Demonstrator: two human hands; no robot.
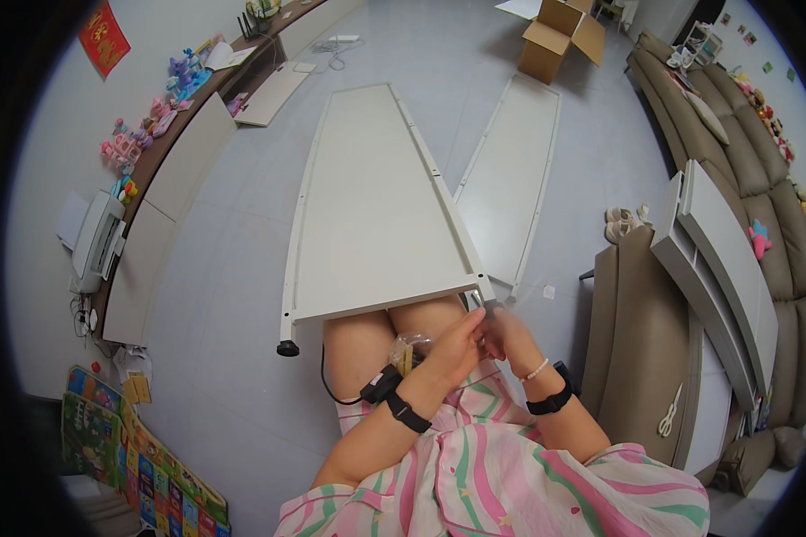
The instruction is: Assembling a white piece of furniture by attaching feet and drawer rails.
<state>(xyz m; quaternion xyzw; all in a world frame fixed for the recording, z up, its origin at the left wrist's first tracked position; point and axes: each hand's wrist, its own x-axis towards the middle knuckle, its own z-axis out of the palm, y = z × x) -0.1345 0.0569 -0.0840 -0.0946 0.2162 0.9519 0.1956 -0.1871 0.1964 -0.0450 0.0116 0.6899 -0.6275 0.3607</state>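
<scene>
A long white panel (376,206) with raised edges and holes along its rims lies with its near end across my thighs. A black foot (287,348) sticks out of its near left corner. At the near right corner both my hands meet around a second dark foot-like part (491,308), which is mostly covered. My left hand (459,347) is closed, its fingertips pressed together by that corner; what they pinch is hidden. Motion blurs my right hand (509,340), close against the same part. Between my thighs rests a clear plastic bag (410,347) with yellowish contents.
Another white panel (510,179) lies on the floor beyond, to the right. An open cardboard box (551,45) stands at the back. White boards (721,268) lean on the brown sofa (627,331), near scissors (670,413). A low cabinet (184,170) lines the left wall.
</scene>
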